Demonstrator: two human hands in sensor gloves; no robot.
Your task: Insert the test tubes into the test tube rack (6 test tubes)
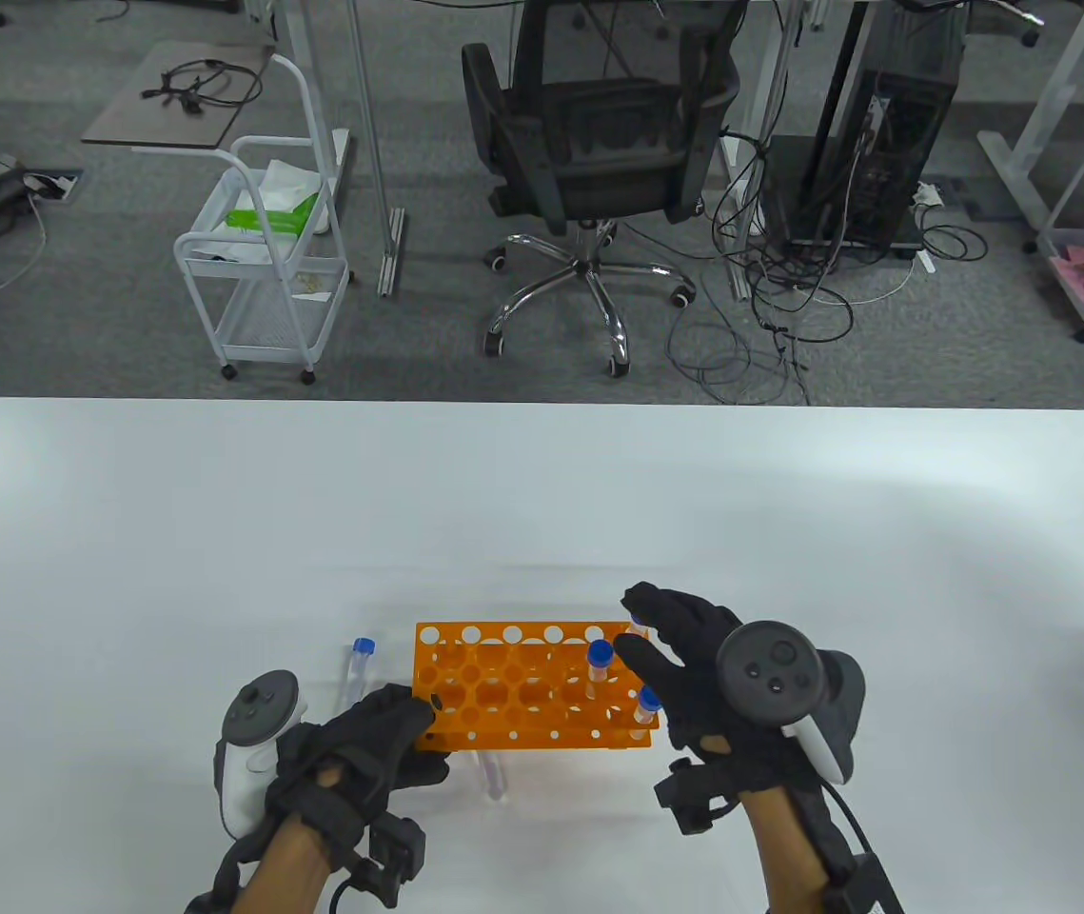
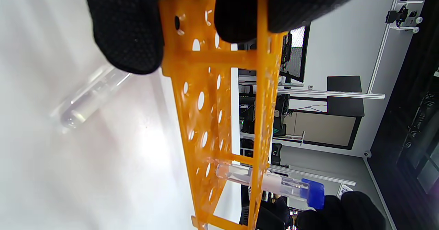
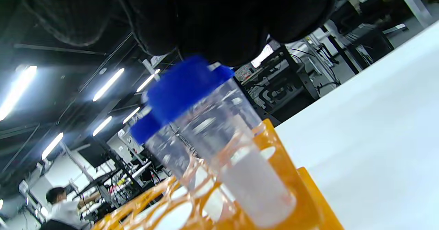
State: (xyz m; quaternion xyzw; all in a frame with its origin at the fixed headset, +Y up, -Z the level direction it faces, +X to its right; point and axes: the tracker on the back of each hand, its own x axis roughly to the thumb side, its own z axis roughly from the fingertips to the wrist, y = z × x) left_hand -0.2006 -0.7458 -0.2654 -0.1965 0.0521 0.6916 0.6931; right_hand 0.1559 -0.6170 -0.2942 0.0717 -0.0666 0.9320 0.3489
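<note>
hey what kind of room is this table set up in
Probably a lab or office workspace: an office chair, a desktop computer tower with loose cables, and a white utility cart stand on grey carpet beyond the white table.

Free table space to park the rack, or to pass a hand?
Bare: the table's far half beyond the rack, plus both outer sides. Crowded: around the rack, with left hand, right hand, and loose tubes.

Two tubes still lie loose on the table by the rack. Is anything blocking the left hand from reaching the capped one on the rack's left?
Nothing visible blocks it. The capped tube lies on the bare table just beyond the left hand, which grips the orange rack at its near-left corner. It would have to let go first. The other loose tube lies in front of the rack.
</note>
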